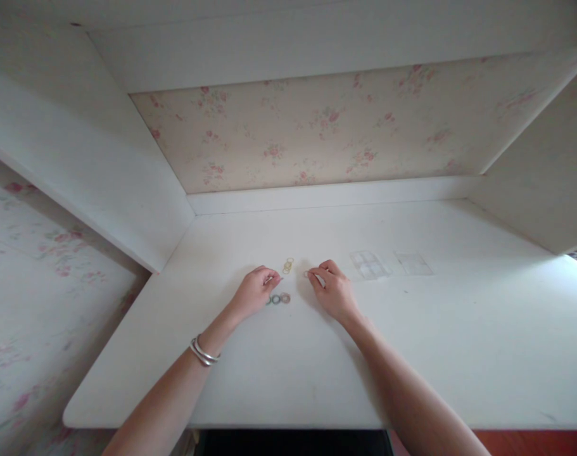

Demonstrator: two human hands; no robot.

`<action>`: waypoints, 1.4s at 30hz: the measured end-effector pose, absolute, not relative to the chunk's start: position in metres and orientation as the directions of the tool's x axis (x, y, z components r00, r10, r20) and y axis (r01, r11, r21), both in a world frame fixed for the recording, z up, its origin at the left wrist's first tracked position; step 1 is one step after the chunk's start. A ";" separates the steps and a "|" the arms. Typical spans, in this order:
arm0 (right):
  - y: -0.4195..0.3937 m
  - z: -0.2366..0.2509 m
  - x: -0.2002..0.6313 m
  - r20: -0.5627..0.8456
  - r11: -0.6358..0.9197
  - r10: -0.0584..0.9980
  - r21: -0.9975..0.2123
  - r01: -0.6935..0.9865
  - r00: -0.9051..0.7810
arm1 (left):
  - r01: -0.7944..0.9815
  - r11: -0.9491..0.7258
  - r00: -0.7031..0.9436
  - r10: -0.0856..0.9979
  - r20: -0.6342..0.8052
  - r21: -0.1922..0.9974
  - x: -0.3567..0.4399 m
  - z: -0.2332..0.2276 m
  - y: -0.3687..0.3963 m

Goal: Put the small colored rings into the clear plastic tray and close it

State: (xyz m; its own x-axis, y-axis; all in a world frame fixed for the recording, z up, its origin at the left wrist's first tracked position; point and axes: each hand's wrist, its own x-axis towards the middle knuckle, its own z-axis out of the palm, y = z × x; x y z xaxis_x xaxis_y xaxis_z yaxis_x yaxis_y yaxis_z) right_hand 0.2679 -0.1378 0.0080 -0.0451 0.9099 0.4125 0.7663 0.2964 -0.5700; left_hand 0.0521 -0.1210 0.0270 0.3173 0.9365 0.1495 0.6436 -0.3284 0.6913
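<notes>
My left hand (257,288) is closed in a pinch above the white desk; a tiny bit of something shows at its fingertips, too small to name. Thumb and forefinger of my right hand (333,288) pinch a small pale ring (306,274) close to the desk top. Between the two hands, slightly farther back, several thin yellow rings (288,266) overlap in a short row. Just below my left fingertips lie a green ring (273,299) and a brownish ring (282,298) side by side, with another green one partly hidden by the hand.
To the right of my right hand lies a clear plastic divided case (370,266), and beyond it a flat clear piece (413,263). White side panels (102,139) and a low back ledge (336,193) enclose the desk (288,380). Floral wallpaper (317,133) covers the wall behind.
</notes>
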 end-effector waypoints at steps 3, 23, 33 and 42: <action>-0.130 0.005 0.279 0.374 0.174 0.924 -0.601 0.780 0.082 | 0.679 -0.432 0.355 0.901 0.249 0.594 0.058 0.036 -0.140; -0.137 0.004 0.273 0.226 0.260 0.957 -0.383 0.886 -0.184 | 0.776 -0.492 0.453 0.870 0.195 0.394 0.063 0.021 -0.166; -0.136 0.002 0.270 0.225 0.304 0.948 -0.425 0.852 -0.226 | 0.662 -0.405 0.290 0.914 0.283 0.631 0.048 0.025 -0.158; -0.159 0.015 0.247 0.372 0.556 0.831 -0.571 0.605 -0.413 | 0.616 -0.230 0.070 0.969 0.238 0.754 0.031 0.025 -0.150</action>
